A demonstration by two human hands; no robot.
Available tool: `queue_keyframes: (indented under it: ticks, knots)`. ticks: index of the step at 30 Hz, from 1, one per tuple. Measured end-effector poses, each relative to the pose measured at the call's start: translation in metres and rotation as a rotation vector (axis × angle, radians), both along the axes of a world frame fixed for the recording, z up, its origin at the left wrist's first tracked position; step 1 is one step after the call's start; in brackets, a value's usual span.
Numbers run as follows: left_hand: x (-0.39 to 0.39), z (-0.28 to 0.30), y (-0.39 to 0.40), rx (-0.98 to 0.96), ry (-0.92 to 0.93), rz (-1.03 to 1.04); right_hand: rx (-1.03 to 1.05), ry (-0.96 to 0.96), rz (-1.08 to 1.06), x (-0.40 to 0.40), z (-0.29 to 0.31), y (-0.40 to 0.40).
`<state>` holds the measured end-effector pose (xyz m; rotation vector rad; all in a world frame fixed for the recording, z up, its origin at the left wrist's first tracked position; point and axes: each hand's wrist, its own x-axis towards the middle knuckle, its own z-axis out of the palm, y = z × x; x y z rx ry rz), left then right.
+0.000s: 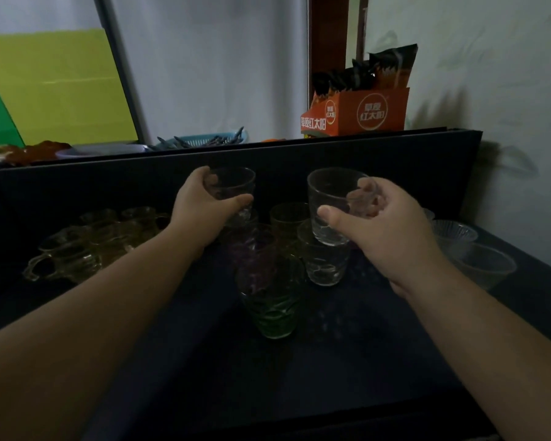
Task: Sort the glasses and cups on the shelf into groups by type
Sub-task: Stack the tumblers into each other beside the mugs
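My left hand (201, 211) grips a clear tumbler (233, 186), lifted above the dark shelf (347, 361). My right hand (385, 230) holds a second clear tumbler (330, 202) just above another clear tumbler (325, 262) standing on the shelf. In the middle stand a green tumbler (272, 300), a purple-tinted tumbler (252, 249) and a yellowish tumbler (288, 218). Several amber handled cups (86, 243) are grouped at the left. Clear ribbed bowls (477, 259) sit at the right.
A dark back panel (379, 154) rises behind the shelf. Above it sit an orange carton of sachets (357, 113), a blue basket (204, 140) and a plate of food (29, 152). A white wall closes the right side.
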<state>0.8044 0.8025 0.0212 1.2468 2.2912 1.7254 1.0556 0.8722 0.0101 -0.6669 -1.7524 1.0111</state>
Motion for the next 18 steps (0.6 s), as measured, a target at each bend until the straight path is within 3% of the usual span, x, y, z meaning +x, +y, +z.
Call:
queue_keyframes:
  ticks: [8,18]
  knots:
    - [-0.013,-0.02,-0.003,-0.116,-0.044,-0.066,-0.042,-0.05,-0.029,-0.011,-0.027,0.002]
    - [-0.018,-0.029,-0.008,-0.054,-0.325,-0.002,-0.143,-0.11,0.019,-0.016,-0.035,-0.005]
